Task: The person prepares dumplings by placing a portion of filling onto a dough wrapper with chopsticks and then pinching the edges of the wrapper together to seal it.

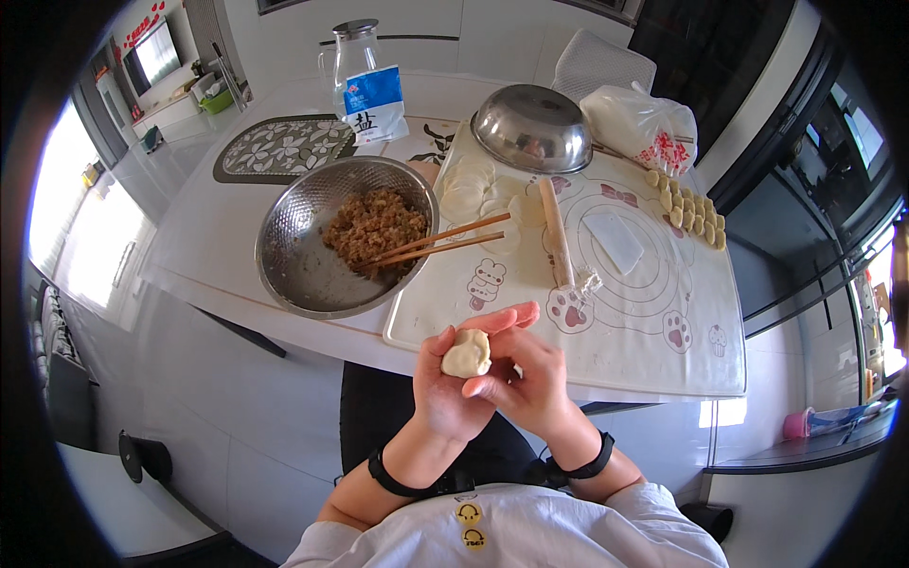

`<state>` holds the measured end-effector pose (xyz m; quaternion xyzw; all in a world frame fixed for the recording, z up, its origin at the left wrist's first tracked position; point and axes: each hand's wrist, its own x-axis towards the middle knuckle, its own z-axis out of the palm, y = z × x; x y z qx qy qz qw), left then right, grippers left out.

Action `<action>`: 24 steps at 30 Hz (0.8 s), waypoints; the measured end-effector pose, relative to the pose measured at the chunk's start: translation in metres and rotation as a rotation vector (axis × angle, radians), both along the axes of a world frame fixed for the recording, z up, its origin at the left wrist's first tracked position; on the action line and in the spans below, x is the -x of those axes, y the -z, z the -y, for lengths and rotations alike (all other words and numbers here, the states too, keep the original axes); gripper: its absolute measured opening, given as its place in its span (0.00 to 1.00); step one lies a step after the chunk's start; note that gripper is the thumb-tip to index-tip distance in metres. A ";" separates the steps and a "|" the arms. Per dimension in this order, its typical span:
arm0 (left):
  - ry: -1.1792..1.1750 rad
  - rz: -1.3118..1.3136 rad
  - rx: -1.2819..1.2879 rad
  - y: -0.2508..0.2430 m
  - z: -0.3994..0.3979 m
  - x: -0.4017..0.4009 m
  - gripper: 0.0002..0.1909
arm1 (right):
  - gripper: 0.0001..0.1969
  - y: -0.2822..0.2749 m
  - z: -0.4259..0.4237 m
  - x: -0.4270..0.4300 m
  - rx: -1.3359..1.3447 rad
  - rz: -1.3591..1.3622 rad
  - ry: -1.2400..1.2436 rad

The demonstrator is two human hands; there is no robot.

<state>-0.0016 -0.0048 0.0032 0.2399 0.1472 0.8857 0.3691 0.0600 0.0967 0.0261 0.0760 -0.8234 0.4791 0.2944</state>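
A folded dumpling (466, 353) with filling hidden inside its pale dough rests in my left hand (446, 397), the thumb against its side. My right hand (531, 376) is beside it, fingers curled and touching the left hand; whether it grips the dough's edge is hard to tell. Beyond my hands, a hammered steel bowl (298, 273) holds minced filling (376, 227), with wooden chopsticks (454, 245) resting in it. Round dough wrappers (465, 188) lie overlapping on the printed silicone mat (639, 355), near a wooden rolling pin (556, 234) and a white dough scraper (614, 241).
Small dough pieces (692, 209) lie in rows at the mat's right edge. An upturned steel bowl (531, 128), a plastic bag (639, 124), a salt packet (375, 106) and a glass jug (355, 53) stand farther back. A patterned placemat (284, 149) lies at back left.
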 end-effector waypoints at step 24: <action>-0.001 -0.007 0.085 0.001 -0.002 -0.008 0.30 | 0.19 -0.004 0.009 -0.002 0.556 0.269 -0.092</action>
